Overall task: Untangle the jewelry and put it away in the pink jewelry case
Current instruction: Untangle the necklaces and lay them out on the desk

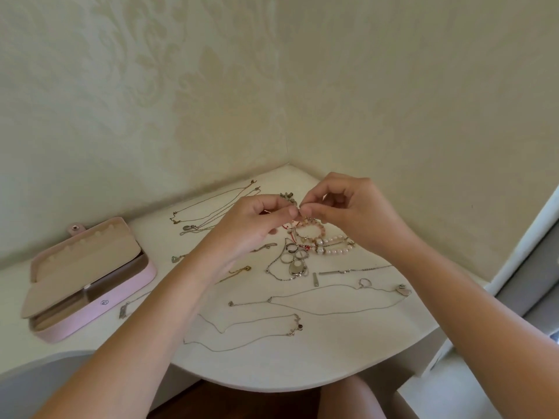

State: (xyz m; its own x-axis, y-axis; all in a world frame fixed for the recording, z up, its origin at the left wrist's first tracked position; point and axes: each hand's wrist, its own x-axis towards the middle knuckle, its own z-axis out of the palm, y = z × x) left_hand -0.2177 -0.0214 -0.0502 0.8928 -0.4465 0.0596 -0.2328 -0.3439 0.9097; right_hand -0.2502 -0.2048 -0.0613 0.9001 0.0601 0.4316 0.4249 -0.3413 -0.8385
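Note:
My left hand (pixel 252 226) and my right hand (pixel 351 207) meet above the white corner table, fingertips pinched together on a small piece of tangled jewelry (pixel 299 210). Just below hangs a pink beaded bracelet (pixel 311 229), beside a pearl bracelet (pixel 332 245) and red cord. Rings and a silver pendant chain (pixel 292 264) lie in front of them. The pink jewelry case (pixel 90 309) lies open at the left, its beige lid raised.
Thin chains are laid out on the table (pixel 272 367): several at the back (pixel 217 207), two long ones in front (pixel 317 300), a gold one (pixel 239 272) under my left forearm. Wallpapered walls close the corner. The table's curved front edge is near me.

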